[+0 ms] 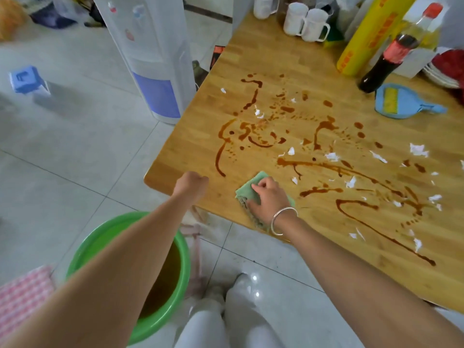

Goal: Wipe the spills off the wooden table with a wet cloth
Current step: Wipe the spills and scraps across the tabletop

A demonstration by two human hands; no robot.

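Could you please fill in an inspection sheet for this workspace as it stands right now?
Surface: light wooden table streaked with brown liquid spills and scattered white paper scraps.
Job's things: green folded cloth flat on the table near its front edge; green plastic basin holding brownish water on the floor.
Clutter: dark sauce bottle, yellow roll, white mugs, blue handled brush at the far side.
Grippers: right hand pressing on the cloth; left hand fisted at the table's corner, holding nothing visible.
Cables: nothing seen.
Surroundings: tiled floor, white water dispenser, blue stool.
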